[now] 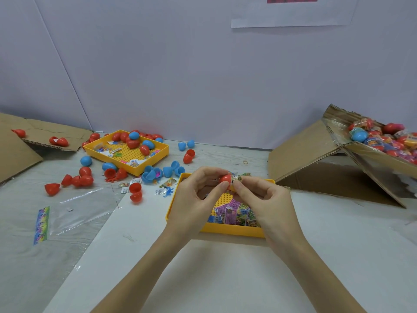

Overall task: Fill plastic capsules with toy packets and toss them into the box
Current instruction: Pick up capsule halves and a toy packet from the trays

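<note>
The left hand (198, 195) is pinching a red capsule (225, 179) with its fingers and thumb. The right hand (268, 199) is pinching a toy packet (237, 178) that is sticking out of the capsule. Both hands are staying just above the near yellow tray (225, 229), which is holding more bright packets (234, 212). A tilted cardboard box (370, 152) full of capsules is sitting on the right. Another yellow tray (144, 168) and loose red and blue capsule halves (85, 175) are lying on the left.
</note>
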{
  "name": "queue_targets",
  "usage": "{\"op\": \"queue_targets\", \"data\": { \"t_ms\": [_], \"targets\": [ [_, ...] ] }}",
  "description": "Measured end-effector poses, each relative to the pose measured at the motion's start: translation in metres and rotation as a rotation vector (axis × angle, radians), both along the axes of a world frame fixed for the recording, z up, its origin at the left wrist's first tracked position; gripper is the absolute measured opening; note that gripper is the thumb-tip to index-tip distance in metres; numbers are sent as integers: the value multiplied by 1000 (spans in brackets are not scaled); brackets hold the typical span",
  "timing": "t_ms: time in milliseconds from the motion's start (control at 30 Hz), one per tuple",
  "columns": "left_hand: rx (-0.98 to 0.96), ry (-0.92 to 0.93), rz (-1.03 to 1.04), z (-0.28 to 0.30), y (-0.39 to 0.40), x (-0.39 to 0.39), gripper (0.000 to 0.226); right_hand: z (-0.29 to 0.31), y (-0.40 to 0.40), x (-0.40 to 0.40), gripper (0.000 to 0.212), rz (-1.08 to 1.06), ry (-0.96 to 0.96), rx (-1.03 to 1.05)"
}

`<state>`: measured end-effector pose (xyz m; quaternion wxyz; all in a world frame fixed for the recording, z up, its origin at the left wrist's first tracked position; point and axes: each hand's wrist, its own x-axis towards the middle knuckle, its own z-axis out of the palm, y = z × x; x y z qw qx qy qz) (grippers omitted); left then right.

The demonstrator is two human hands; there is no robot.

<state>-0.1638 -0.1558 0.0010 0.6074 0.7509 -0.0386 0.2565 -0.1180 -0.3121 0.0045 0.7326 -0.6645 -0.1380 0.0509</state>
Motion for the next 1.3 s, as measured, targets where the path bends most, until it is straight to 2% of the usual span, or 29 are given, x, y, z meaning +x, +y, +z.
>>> {"op": "queue_targets", "data": {
  "t_ms": [133, 200, 367, 467, 567, 833, 1067, 1167, 1300],
  "targets": [
    [10, -34, 16, 1, -3, -1, 27, 2, -1, -1, 32, 39, 61, 71],
    [8, -41, 13, 1, -4, -2, 32, 6, -2, -2, 34, 129, 193, 192],
    [121, -111, 33, 2, -5, -3, 42, 21, -3, -4, 31, 327, 697, 468],
    [136, -166, 26, 2, -4, -2, 39, 24, -2, -7, 24, 420, 814, 502],
    [131, -175, 10, -1, -2, 1, 34, 24, -2, -8, 35, 454, 885, 550],
    [72, -174, -12, -5, -4, 4, 31, 22, -1, -7, 34, 450, 925, 583],
    [25, -172, -12, -6, -8, 3, 27, 23, -1, -7, 25, 417, 874, 551],
    [-14, -157, -23, -5, -10, 2, 26, 22, -1, -7, 21, 389, 813, 496],
    [-19, -92, -42, -4, -9, 1, 25, 19, -3, -6, 35, 293, 628, 351]
  ]
}}
